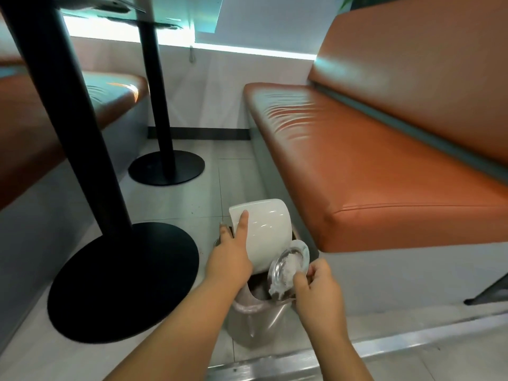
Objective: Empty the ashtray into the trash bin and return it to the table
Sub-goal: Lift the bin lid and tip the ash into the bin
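Down on the near floor: your trash bin [255, 323] stands against the orange bench [371, 166], right of the black table base [123, 281].
Left hand [231, 259]: you hold the bin's white lid [269, 235] tipped up, thumb and forefinger on its left edge.
Right hand [316, 292]: your fingers grip the metal ashtray [299, 250] by its near rim.
Ashtray position: tilted steeply over the bin's mouth, a white wad [286, 268] lying at its lower edge.

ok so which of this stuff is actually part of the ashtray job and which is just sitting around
In the job:
- ashtray, tilted over the bin in the right hand
- white wad in it
- trash bin
- white lid, held up by the left hand

Just there:
- orange bench
- black table bases
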